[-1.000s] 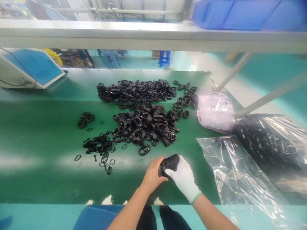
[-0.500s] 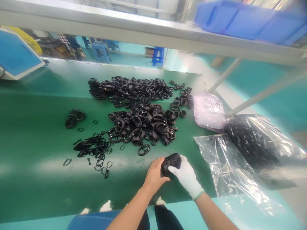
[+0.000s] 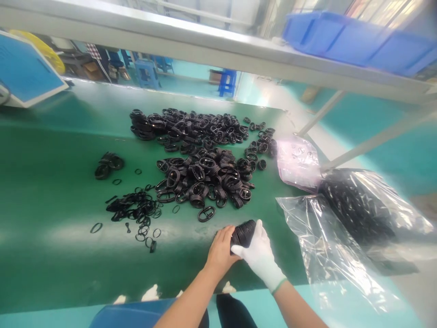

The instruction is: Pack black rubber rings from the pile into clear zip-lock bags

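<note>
A stack of black oval buckles (image 3: 243, 233) is pressed together between both hands, low over the green tabletop. My bare left hand (image 3: 222, 248) wraps its left end, fingers on top and thumb near me. My right hand (image 3: 260, 253), in a white glove, closes round the right end with its thumb across the near side. Just beyond them lies a single oval buckle (image 3: 206, 213) with a crossbar. Behind it rises a heap of bundled black buckles (image 3: 205, 175), with another heap (image 3: 191, 125) farther back. Loose black bands (image 3: 133, 207) lie scattered to the left.
On the right are a clear plastic bag (image 3: 327, 246), a filled bag of black pieces (image 3: 362, 205) and a pinkish bag (image 3: 297, 159). A shelf beam (image 3: 170, 38) crosses above the green table (image 3: 61, 264), bearing a blue bin (image 3: 355, 43). A small buckle cluster (image 3: 109, 165) sits left.
The gloved right thumb has slid left and down across the stack, and the right hand has drawn closer to the left. The view has shifted slightly.
</note>
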Demonstrator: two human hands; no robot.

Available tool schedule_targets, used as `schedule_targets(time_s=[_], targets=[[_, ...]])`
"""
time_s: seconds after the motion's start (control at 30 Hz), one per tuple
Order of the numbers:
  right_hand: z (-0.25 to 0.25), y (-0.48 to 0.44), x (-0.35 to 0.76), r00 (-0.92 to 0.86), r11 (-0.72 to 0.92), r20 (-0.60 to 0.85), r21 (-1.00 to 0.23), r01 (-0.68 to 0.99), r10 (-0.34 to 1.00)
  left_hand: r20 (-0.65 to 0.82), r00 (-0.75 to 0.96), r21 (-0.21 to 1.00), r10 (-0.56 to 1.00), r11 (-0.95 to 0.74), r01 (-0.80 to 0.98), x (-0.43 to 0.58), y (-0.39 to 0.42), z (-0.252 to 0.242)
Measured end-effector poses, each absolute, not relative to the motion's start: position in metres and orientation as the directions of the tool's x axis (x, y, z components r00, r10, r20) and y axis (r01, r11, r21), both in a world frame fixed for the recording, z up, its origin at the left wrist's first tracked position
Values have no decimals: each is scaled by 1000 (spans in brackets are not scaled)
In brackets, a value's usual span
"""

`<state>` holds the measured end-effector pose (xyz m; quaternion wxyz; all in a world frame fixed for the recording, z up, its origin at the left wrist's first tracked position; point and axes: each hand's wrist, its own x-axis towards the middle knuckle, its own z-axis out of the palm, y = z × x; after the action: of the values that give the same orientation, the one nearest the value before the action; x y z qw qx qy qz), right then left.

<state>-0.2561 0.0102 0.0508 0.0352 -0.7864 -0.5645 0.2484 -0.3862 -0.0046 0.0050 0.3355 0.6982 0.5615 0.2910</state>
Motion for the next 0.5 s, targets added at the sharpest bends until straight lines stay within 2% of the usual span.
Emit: schedule_targets(time_s=[0.17,0.3,0.5], targets=[[47,6,-267,263,-340,-259,-320,884,929,107,188,751,976,-203,629,-385,-3,2],[43,8,-276,250,-290,-180,-245,925,951,164,215,686,963,-268,677,-386,0,-7],[31,23,-292,373,-380,-75,-164,910,925,157,205,569,966,-258,781,-391,11,-23]])
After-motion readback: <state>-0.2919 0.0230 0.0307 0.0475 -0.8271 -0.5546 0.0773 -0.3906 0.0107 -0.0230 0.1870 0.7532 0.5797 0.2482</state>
